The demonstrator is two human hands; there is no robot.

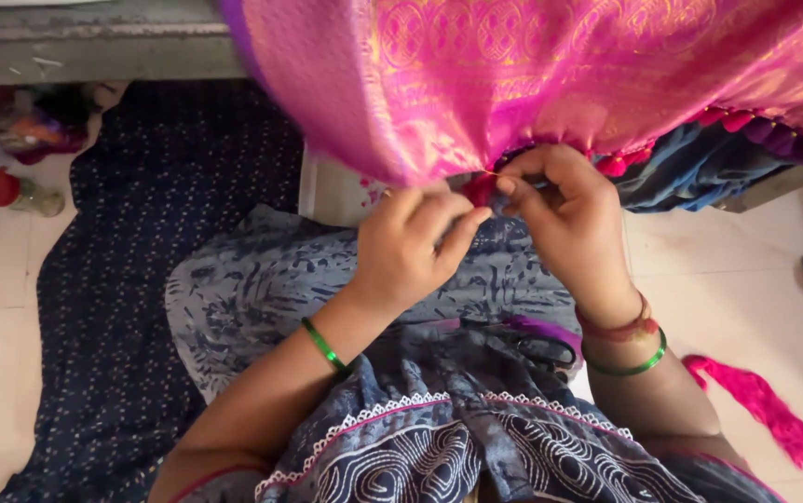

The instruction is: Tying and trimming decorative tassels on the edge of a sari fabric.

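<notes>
Two bare hands at work under the hem of one shiny pink-and-gold woven silk cloth [476,74], draped from above. Left hand [411,244] curled shut, finger and thumb pinching a small red thread tassel [479,189] right at the cloth's edge. Right hand [564,210] likewise closed, fingertips nipping a fine pale thread [493,173] that runs to the same spot; needle, if any, too small to tell. Both grips touching the tassel, meeting just below the hem.

To do this step well, probably: tassel held firm and steady against the edge by the left grip, thread kept taut and short by the right, pulls small and even so the knot sits snug against the cloth without puckering the weave.

Counted: one row of red and purple tassels [746,121] along the hem to the right, too bunched to number; one loose bundle of bright pink thread [765,410] on the pale tiled floor [755,251] by the right arm; one pair of black-handled scissors [541,346] in the lap; two green bangles, one on each wrist [324,345], plus a red thread band [618,328] on the right; one dark blue dotted fabric [131,279] spread on the floor at left.
</notes>
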